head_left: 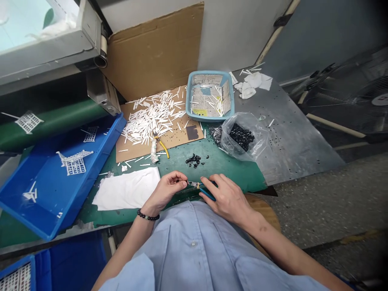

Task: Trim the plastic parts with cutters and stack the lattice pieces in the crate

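In the lower centre of the frame, the right hand (223, 195) grasps one pair of metal pliers (206, 194) with smooth blue handles. The left hand (169, 186) has thumb and forefinger pinched beside its tips; anything between them is too small to tell. Just above, glossy black pieces (195, 160), over a dozen, lie on the green tabletop (176, 163); one crinkled clear bag (260, 141) holds many more. At centre left, slender white sticks (148, 121), too many to count, cover flat brown cardboard (136, 151). One soft white cloth (127, 189) and one newsprint-lined blue basket (209, 119) flank them.
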Action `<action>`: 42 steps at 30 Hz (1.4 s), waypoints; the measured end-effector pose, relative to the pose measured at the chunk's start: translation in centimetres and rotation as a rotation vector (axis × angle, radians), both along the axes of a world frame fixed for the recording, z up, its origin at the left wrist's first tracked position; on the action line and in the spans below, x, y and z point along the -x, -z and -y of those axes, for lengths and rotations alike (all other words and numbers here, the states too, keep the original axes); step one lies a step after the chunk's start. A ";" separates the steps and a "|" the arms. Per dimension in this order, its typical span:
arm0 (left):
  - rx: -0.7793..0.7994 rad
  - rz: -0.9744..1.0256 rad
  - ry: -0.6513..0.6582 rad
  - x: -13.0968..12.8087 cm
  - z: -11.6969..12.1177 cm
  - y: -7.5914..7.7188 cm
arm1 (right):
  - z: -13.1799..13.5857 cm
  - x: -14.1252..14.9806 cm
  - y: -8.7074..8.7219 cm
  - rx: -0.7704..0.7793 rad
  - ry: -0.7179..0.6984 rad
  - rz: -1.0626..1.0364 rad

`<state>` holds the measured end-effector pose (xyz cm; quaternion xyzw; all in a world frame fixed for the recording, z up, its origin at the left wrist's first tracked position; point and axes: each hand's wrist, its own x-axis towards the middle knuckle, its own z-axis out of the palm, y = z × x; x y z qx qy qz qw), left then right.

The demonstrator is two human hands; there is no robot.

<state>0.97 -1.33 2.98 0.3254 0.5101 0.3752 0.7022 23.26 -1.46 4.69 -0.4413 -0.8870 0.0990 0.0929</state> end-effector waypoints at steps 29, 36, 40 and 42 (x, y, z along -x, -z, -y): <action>0.177 -0.079 0.151 1.0 0.4 -0.2 | 0.3 0.3 -1.3 -0.026 -0.166 0.122; 0.216 -0.015 0.157 0.6 0.4 0.6 | 1.0 -0.1 0.1 0.015 -0.143 0.083; 0.247 0.145 -0.015 1.0 -0.2 1.4 | 1.3 -0.4 1.0 0.025 -0.013 -0.057; 0.270 0.236 -0.080 1.0 -0.9 2.1 | 1.4 -0.5 1.5 0.056 0.056 -0.101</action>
